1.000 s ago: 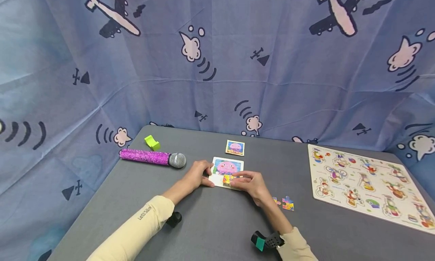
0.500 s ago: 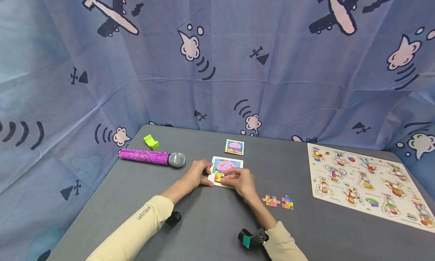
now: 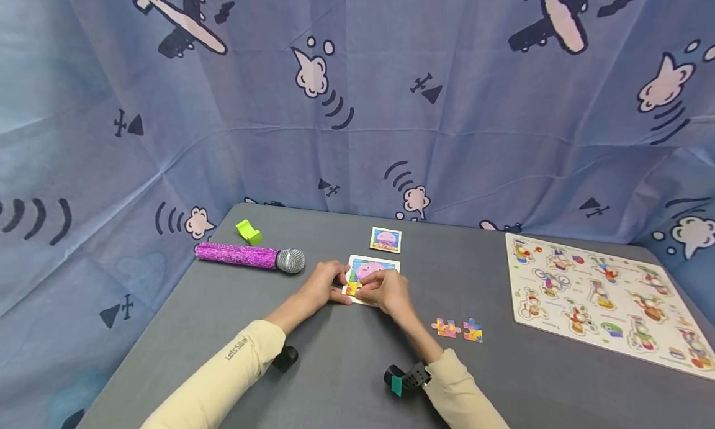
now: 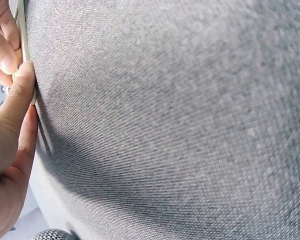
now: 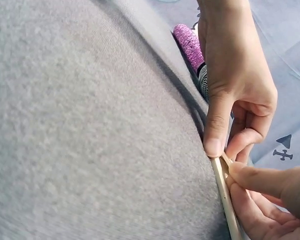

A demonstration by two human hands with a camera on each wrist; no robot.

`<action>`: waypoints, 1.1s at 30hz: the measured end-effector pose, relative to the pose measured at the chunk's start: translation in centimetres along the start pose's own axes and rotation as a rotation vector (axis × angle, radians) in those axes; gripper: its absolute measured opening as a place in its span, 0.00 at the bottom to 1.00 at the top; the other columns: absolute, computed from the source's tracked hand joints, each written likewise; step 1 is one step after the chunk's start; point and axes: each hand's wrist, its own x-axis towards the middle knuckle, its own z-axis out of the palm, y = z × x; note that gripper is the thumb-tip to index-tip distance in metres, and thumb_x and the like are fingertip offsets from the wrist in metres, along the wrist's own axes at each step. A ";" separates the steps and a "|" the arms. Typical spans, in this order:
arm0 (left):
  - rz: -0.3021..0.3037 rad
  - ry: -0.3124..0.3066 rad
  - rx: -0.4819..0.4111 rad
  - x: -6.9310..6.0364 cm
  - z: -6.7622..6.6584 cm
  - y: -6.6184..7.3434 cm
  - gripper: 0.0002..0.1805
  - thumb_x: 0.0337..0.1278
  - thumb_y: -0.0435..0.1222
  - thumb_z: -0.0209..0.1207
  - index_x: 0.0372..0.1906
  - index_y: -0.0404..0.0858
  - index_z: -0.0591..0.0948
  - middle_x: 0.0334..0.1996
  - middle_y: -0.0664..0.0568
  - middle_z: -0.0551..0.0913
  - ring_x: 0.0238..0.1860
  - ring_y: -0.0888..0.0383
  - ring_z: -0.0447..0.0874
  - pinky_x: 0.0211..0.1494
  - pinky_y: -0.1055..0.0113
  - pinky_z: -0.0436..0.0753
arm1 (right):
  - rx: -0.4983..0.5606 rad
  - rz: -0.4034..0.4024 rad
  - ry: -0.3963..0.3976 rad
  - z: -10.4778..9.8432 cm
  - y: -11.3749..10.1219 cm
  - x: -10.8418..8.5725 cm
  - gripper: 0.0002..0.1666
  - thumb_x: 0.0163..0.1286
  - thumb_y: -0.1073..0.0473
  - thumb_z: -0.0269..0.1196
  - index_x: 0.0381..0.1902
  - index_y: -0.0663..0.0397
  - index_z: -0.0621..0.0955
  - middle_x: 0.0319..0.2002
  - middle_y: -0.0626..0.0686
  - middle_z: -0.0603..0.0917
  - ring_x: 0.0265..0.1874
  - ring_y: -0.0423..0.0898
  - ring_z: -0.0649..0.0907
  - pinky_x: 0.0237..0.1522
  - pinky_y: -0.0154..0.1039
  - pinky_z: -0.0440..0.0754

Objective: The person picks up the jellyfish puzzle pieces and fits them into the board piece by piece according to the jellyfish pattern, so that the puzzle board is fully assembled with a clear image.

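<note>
A small jigsaw puzzle tray (image 3: 385, 262) with a pink sea-creature picture lies mid-table in the head view. My left hand (image 3: 324, 284) holds its left edge, thumb at the near side and fingers curled at the far side. Between the thumb and fingers of my right hand (image 3: 389, 292) is a yellow puzzle piece (image 3: 352, 289), tilted over the tray's lower left corner. The right wrist view shows the tray edge-on (image 5: 227, 202), with the piece leaning at its rim. Two loose puzzle pieces, one pink-orange (image 3: 445, 328) and one blue-yellow (image 3: 473, 331), lie right of my right forearm.
A small picture card (image 3: 385, 239) with a pink creature lies behind the tray. To the left are a purple glittery microphone (image 3: 240, 255) and a green block (image 3: 249, 232). A large wooden peg-puzzle board (image 3: 581, 292) covers the table's right side. A patterned curtain (image 3: 357, 106) hangs behind.
My right hand has moved left across the tray, carrying the yellow piece to its lower left corner. The pink-orange loose piece has come out from behind my forearm. My left hand stays put.
</note>
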 end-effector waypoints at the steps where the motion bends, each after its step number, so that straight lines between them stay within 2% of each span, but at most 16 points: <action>1: -0.001 0.000 -0.001 0.0 0.0 0.0 0.21 0.24 0.33 0.79 0.21 0.32 0.76 0.39 0.37 0.83 0.46 0.43 0.82 0.51 0.58 0.80 | -0.008 -0.001 -0.005 0.0 0.0 0.1 0.11 0.44 0.68 0.76 0.28 0.63 0.87 0.20 0.54 0.86 0.19 0.38 0.83 0.20 0.28 0.73; 13: -0.003 -0.009 0.010 0.1 0.0 -0.1 0.20 0.26 0.34 0.79 0.22 0.32 0.76 0.41 0.36 0.83 0.47 0.43 0.82 0.52 0.58 0.80 | 0.001 0.009 -0.034 0.0 -0.3 0.2 0.11 0.41 0.72 0.74 0.27 0.64 0.86 0.19 0.53 0.85 0.16 0.34 0.78 0.18 0.27 0.72; 20: 0.005 -0.008 -0.006 0.0 0.2 -0.2 0.20 0.25 0.32 0.78 0.21 0.32 0.76 0.40 0.36 0.83 0.46 0.43 0.82 0.51 0.59 0.80 | -0.006 0.034 -0.057 -0.2 -0.3 0.2 0.14 0.41 0.71 0.74 0.29 0.64 0.85 0.20 0.52 0.85 0.17 0.35 0.79 0.19 0.28 0.74; 23: 0.008 -0.008 -0.003 0.1 0.2 -0.2 0.20 0.25 0.32 0.78 0.21 0.32 0.76 0.40 0.36 0.83 0.46 0.43 0.82 0.51 0.59 0.80 | 0.034 0.054 -0.041 -0.3 -0.3 0.1 0.14 0.42 0.72 0.75 0.30 0.65 0.84 0.21 0.53 0.85 0.19 0.38 0.82 0.21 0.29 0.77; 28: 0.028 0.005 0.009 0.1 0.2 -0.4 0.20 0.23 0.33 0.79 0.21 0.32 0.76 0.39 0.36 0.83 0.45 0.43 0.82 0.51 0.60 0.80 | 0.144 -0.019 -0.021 0.3 -0.2 0.0 0.15 0.43 0.78 0.72 0.33 0.72 0.82 0.26 0.62 0.86 0.24 0.49 0.87 0.27 0.34 0.83; 33: 0.040 0.008 0.022 0.0 0.2 -0.4 0.20 0.24 0.33 0.78 0.21 0.32 0.77 0.38 0.37 0.83 0.43 0.45 0.83 0.51 0.61 0.80 | 0.138 -0.071 0.010 1.2 0.0 -0.1 0.15 0.42 0.82 0.69 0.32 0.73 0.82 0.26 0.63 0.85 0.24 0.52 0.86 0.26 0.33 0.83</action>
